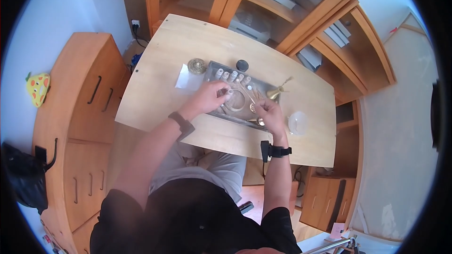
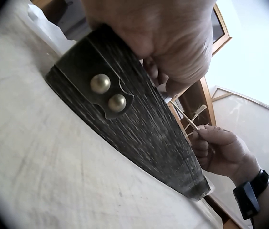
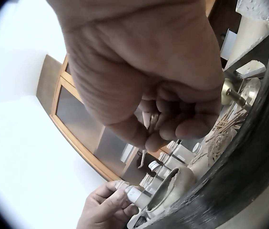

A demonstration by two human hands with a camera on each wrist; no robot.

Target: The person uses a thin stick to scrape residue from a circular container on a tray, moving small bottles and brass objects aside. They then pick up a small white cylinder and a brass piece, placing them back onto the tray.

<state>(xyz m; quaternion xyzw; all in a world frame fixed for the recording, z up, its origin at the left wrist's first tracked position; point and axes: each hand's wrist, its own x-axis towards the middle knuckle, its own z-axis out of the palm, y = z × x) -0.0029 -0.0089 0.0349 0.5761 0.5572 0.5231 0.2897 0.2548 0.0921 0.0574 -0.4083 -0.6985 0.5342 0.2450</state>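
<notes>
My left hand (image 1: 207,98) pinches a small pale vial (image 3: 137,196) over the left part of a dark tray (image 2: 125,114). The right hand (image 1: 271,115) is over the tray's right side, its thumb and fingers round a thin stick-like tool (image 2: 184,113) that points toward the vial. In the right wrist view a brass-coloured part (image 3: 152,121) of it shows between the fingers. Close to the left hand is a round bowl (image 3: 184,181), with several small capped vials (image 1: 232,76) in a row behind it. The vial's mouth is not clearly visible.
A brass holder with thin sprigs (image 1: 273,94) stands at the tray's right end. Around the tray are a patterned round metal piece (image 1: 196,66), white paper (image 1: 183,81), a black round object (image 1: 242,65) and a translucent dish (image 1: 296,123). Glass-door cabinets stand behind the table.
</notes>
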